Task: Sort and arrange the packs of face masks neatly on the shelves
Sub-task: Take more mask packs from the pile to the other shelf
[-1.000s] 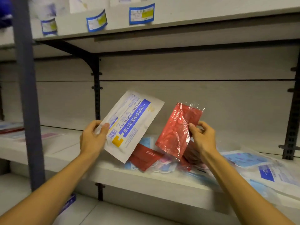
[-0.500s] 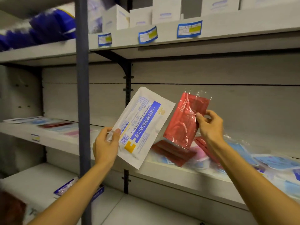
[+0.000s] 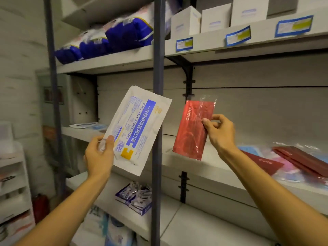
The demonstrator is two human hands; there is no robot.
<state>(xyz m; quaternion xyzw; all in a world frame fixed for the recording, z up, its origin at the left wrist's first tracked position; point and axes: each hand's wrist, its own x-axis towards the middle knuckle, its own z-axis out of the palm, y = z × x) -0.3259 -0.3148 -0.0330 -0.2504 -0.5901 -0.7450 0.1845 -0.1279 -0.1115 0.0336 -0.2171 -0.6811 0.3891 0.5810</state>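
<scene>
My left hand (image 3: 99, 155) grips the lower left corner of a white mask pack with a blue stripe and a yellow mark (image 3: 138, 128), held up tilted in front of the grey shelf post (image 3: 158, 71). My right hand (image 3: 220, 132) pinches the right edge of a red mask pack in clear wrap (image 3: 191, 130), held upright over the middle shelf (image 3: 209, 166). A loose pile of red, blue and pink mask packs (image 3: 292, 160) lies on that shelf at the right. A few flat packs (image 3: 87, 125) lie on the left bay's shelf behind the white pack.
The top shelf (image 3: 213, 48) carries white boxes (image 3: 216, 16) and blue price tags; blue and white bags (image 3: 106, 38) lie on its left part. A blue box of small packets (image 3: 134, 197) sits on the lower shelf. A white rack (image 3: 12, 183) stands at the far left.
The view has swung left, so the grey post now stands between the two packs and the pile sits further right. Both hands still hold their packs, now spread wider apart.
</scene>
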